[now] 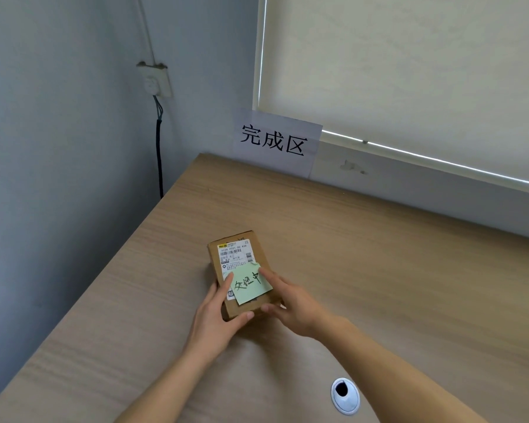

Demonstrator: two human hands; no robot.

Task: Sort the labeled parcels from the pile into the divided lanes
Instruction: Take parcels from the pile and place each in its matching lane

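A wall socket (155, 80) with a dark cable sits on the wall at left. On the wooden table (379, 270) lies a small cardboard parcel (242, 270) bearing a shipping label and a green sticky note (250, 283). The left hand (217, 322) grips its near-left corner, thumb along the near edge. The right hand (290, 303) pinches the near-right side, forefinger pressing the note. A paper sign (277, 141) leans behind; a cable grommet (345, 395) lies nearest.
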